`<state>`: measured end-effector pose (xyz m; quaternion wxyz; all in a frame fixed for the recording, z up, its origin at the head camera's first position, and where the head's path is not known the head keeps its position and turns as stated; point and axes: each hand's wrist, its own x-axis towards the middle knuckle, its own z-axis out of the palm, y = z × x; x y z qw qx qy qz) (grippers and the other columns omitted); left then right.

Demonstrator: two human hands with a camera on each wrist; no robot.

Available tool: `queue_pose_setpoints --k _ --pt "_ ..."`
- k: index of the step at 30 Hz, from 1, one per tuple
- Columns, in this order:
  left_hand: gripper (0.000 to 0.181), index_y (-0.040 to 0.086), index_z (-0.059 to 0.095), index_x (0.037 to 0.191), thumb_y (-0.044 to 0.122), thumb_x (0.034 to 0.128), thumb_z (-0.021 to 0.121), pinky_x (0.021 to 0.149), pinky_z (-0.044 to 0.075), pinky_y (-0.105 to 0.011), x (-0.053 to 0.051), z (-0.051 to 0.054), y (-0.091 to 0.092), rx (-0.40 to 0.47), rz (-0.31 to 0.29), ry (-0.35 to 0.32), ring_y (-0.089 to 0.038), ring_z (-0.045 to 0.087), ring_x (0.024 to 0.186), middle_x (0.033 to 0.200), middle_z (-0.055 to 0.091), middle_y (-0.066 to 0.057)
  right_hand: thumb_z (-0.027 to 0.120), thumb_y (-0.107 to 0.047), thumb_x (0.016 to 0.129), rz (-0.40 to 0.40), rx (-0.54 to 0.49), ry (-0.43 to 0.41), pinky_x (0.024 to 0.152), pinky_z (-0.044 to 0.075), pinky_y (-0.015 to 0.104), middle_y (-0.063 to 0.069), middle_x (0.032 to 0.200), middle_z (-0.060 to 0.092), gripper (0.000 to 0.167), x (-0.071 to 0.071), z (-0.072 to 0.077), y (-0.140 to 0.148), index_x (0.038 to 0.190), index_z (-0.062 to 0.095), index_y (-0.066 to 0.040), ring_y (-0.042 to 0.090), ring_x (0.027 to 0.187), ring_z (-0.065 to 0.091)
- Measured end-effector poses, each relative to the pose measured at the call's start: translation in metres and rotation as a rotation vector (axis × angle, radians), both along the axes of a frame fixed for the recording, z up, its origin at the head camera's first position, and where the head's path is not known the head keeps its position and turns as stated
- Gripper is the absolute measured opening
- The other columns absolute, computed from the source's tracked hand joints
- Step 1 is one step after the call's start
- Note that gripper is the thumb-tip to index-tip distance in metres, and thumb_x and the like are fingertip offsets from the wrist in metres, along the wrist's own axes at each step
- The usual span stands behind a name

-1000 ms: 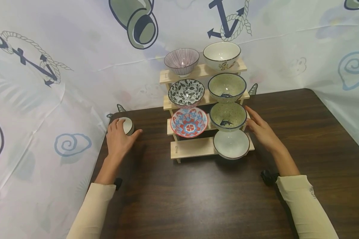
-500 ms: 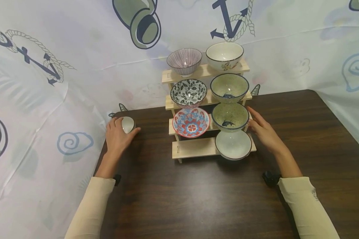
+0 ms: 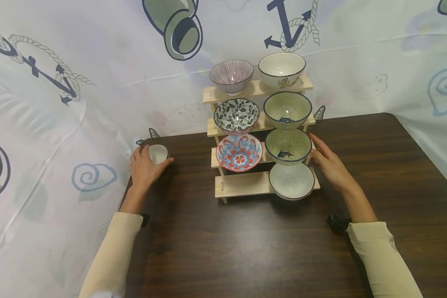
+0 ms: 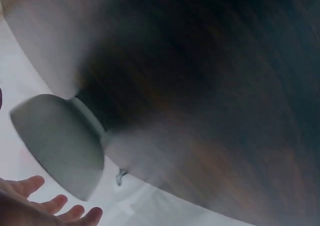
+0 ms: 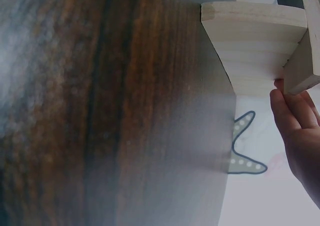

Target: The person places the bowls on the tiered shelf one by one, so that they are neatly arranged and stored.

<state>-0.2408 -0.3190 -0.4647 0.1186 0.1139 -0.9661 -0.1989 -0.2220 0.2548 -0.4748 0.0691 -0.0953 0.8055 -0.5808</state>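
A small bowl, pale inside (image 3: 159, 153), stands at the table's far left corner. My left hand (image 3: 144, 167) is beside it, fingers along its left side and thumb spread out to the right. In the left wrist view the fingers (image 4: 56, 204) are spread near the rim of the bowl (image 4: 60, 141), with a gap showing. My right hand (image 3: 331, 169) is at the right side of a stepped wooden rack (image 3: 242, 185). Its extended fingers touch or nearly touch a wooden part (image 5: 300, 66); the fingertips are partly hidden in the right wrist view.
Several bowls fill the rack's steps: a striped bowl (image 3: 231, 76), a floral-rimmed white bowl (image 3: 282, 68), a black-leaf bowl (image 3: 236, 116), a red-blue bowl (image 3: 239, 153), two green fish bowls and a plain white bowl (image 3: 291, 181). Patterned cloth (image 3: 111, 82) hangs behind the dark table (image 3: 246, 248).
My left hand has shifted slightly forward and left around the small bowl. The right hand keeps its place at the rack. The head view has turned a little, moving the scene to the right.
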Motion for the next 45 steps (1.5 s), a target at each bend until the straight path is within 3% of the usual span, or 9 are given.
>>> queue_pose_setpoints --k 5,14,20,26,31,38,45 --pt "0.119 0.003 0.019 0.164 0.065 0.0804 0.077 0.116 0.028 -0.072 -0.005 -0.006 -0.005 0.021 0.039 -0.047 -0.053 0.026 0.148 0.163 0.025 -0.031 0.034 -0.044 0.112 0.003 0.0 -0.008 0.117 0.034 0.066 0.023 0.155 0.045 0.061 0.0 -0.001 0.001 0.167 0.009 -0.034 0.035 0.141 0.044" --pt "0.123 0.001 0.012 0.164 0.062 0.0805 0.079 0.112 0.036 -0.071 -0.011 -0.012 -0.007 0.095 0.039 -0.066 -0.054 0.029 0.146 0.163 0.025 -0.031 0.035 -0.046 0.112 -0.01 0.006 -0.005 0.117 0.034 0.065 0.024 0.153 0.046 0.061 0.001 0.0 0.002 0.167 0.01 -0.035 0.035 0.14 0.045" --pt "0.117 -0.002 0.016 0.163 0.055 0.0821 0.079 0.111 0.037 -0.069 -0.011 -0.011 -0.006 0.141 0.055 -0.059 -0.053 0.029 0.144 0.16 0.026 -0.033 0.035 -0.048 0.111 -0.01 0.017 -0.002 0.116 0.036 0.06 0.02 0.153 0.047 0.062 0.001 0.0 0.002 0.167 0.011 -0.037 0.013 0.131 0.049" --pt "0.111 -0.007 0.027 0.158 0.054 0.0813 0.08 0.109 0.041 -0.066 -0.007 -0.01 -0.004 0.138 0.059 -0.016 -0.052 0.038 0.138 0.151 0.036 -0.036 0.036 -0.048 0.111 -0.005 0.006 -0.009 0.118 0.032 0.066 0.022 0.155 0.045 0.063 0.001 0.002 0.002 0.167 0.01 -0.036 0.036 0.142 0.044" --pt "0.112 -0.004 0.027 0.159 0.057 0.0808 0.079 0.108 0.042 -0.066 0.0 0.0 0.001 0.125 0.051 -0.001 -0.052 0.041 0.137 0.152 0.037 -0.034 0.036 -0.048 0.111 0.004 -0.004 -0.019 0.12 0.028 0.068 0.022 0.158 0.042 0.064 0.001 0.004 0.001 0.167 0.009 -0.035 0.042 0.146 0.04" --pt "0.116 -0.001 0.022 0.162 0.057 0.0795 0.08 0.111 0.039 -0.065 0.015 0.022 0.015 0.125 0.007 0.041 -0.052 0.037 0.142 0.155 0.035 -0.034 0.036 -0.048 0.111 0.008 -0.006 -0.024 0.12 0.027 0.069 0.023 0.158 0.042 0.064 0.0 0.004 0.0 0.167 0.008 -0.034 0.044 0.147 0.039" --pt "0.11 0.001 0.031 0.159 0.054 0.0776 0.083 0.108 0.04 -0.064 0.028 0.04 0.027 0.114 -0.039 0.109 -0.052 0.04 0.139 0.152 0.04 -0.033 0.037 -0.048 0.111 0.002 0.003 -0.028 0.12 0.027 0.069 0.023 0.157 0.043 0.065 0.001 0.003 0.0 0.167 0.008 -0.034 0.044 0.147 0.039"
